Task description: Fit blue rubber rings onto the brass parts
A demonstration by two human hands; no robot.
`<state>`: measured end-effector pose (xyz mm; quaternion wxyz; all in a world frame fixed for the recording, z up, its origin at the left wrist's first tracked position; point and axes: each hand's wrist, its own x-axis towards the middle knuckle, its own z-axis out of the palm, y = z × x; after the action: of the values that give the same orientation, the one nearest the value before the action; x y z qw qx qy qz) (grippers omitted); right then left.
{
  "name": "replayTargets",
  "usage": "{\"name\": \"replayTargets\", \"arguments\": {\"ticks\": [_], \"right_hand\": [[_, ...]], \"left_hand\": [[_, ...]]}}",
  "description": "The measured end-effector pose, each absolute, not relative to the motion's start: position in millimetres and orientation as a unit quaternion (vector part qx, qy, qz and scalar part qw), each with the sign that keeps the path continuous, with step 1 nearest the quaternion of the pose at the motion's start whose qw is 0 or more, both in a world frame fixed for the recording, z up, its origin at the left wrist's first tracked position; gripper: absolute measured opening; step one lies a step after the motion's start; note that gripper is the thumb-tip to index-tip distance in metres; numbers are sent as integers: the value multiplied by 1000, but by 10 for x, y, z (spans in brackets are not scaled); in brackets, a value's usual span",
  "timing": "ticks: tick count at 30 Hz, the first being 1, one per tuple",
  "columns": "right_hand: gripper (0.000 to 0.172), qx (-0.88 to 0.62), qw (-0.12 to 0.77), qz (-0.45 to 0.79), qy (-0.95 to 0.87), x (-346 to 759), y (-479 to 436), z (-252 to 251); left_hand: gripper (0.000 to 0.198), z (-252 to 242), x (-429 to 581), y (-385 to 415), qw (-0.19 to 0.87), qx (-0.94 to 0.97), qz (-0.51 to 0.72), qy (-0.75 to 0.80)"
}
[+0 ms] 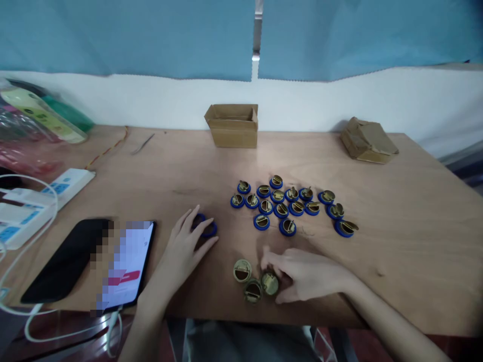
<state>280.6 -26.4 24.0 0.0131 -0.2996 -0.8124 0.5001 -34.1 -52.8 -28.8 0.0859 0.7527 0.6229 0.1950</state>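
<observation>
My left hand (184, 244) rests on the table with its fingers spread over a blue ring piece (209, 227), partly hidden under the fingertips. My right hand (298, 274) has its thumb and fingers apart beside a loose brass round clip (269, 283); it is unclear whether they touch. Two similar brass discs, a left one (242, 270) and a front one (252, 291), lie close by without blue rims. Beyond my hands, a spread of several brass clips set in blue rings (281, 210) lies on the wooden table.
An open cardboard box (236, 133) stands at the back, and a crumpled box (368, 141) at the back right. On the left are a black phone (64, 261), a lit phone (132, 266), a power strip (71, 183) with white cables, tweezers (143, 144) and plastic-wrapped items (41, 115).
</observation>
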Motion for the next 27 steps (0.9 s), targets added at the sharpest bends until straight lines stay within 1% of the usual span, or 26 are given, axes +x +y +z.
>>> {"name": "replayTargets", "arguments": {"ticks": [2,4,7,8,10,14,16,18,23,25,27], "right_hand": [[46,-303,-22,475,-826,2789,-268,182],[45,-301,-56,467,-830,2774,-262,154],[41,-297,-51,452,-840,2752,-258,153],[39,-294,-44,450,-842,2745,-257,156],[35,-289,-29,458,-840,2734,-250,161],[17,-298,27,476,-827,2737,-217,162],[14,-313,64,477,-819,2754,-199,169],[16,-330,99,473,-811,2776,-184,181],[25,-342,207,457,-795,2811,-162,185],[26,-328,242,475,-780,2801,-159,179],[24,-309,252,514,-760,2780,-163,174]], "left_hand": [[34,-316,-322,-491,69,752,190,627],[31,-325,-301,-469,63,754,189,625],[25,-269,-212,-479,70,760,222,607],[26,-231,-163,-492,75,761,242,597],[34,-133,-46,-521,107,768,270,571],[41,78,181,-543,179,786,289,516],[42,156,267,-522,202,797,284,493],[43,203,334,-493,201,806,290,475],[54,215,448,-470,179,817,325,441],[53,213,484,-483,188,814,335,437],[49,212,515,-499,196,808,347,433]]}}
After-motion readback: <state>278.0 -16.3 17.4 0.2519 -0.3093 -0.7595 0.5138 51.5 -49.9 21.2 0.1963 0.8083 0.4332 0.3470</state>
